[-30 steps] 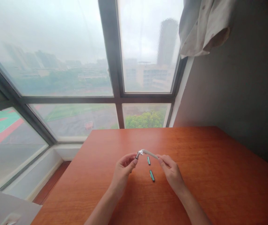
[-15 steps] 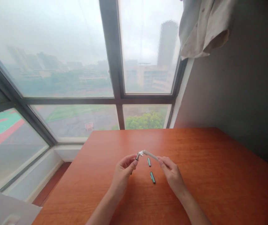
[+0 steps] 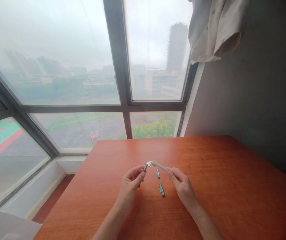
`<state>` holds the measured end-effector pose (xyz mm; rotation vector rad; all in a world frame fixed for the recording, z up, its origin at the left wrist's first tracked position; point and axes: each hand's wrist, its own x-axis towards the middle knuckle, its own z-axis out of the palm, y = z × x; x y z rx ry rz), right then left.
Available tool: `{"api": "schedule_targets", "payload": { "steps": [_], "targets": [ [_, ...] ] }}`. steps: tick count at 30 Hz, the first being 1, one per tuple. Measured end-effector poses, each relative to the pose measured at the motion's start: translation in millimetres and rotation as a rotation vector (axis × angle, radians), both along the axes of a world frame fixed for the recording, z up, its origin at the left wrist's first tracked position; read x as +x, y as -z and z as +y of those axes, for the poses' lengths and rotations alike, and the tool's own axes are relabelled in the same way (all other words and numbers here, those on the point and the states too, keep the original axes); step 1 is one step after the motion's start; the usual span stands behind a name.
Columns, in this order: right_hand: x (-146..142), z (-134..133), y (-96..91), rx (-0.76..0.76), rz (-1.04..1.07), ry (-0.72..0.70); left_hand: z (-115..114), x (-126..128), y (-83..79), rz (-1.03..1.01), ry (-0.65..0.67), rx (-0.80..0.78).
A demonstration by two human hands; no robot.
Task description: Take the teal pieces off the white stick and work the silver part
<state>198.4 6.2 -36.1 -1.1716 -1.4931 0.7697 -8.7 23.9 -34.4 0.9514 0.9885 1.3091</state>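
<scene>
Pinched in my left hand [image 3: 130, 183] is a razor handle [image 3: 145, 167]; its dark lower end shows below my fingers and its silvery head end points up to the right. My right hand [image 3: 181, 185] is closed on the near end of a slim pale stick [image 3: 159, 166], whose kind I cannot make out. The stick's far tip meets or almost meets the silvery end of the handle. Between my hands, two razor cartridges lie on the table: the farther cartridge [image 3: 158, 173] and the nearer cartridge [image 3: 162, 190], both dark with a green strip.
The brown wooden table [image 3: 220, 186] spreads under both hands and ends at the far side near framed windows [image 3: 155, 103]. A light cloth garment [image 3: 214, 33] hangs at the upper right, before a grey wall [image 3: 252, 93]. A low white ledge [image 3: 46, 186] runs at the left.
The view has shifted slightly. Both hands keep their grips, and the handle and stick stay tip to tip. The two cartridges lie as before.
</scene>
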Motion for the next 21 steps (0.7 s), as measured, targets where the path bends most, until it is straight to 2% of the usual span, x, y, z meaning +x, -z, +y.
{"api": "schedule_targets", "payload": {
  "steps": [14, 21],
  "targets": [
    [-3.2, -0.4, -1.0, 0.018, -0.023, 0.004, 1.5, 0.1, 0.9, -0.037, -0.026, -0.005],
    [-3.0, 0.8, 1.0, 0.010, -0.040, 0.024, 0.7, 0.8, -4.0, -0.049, -0.033, -0.026]
  ]
}}
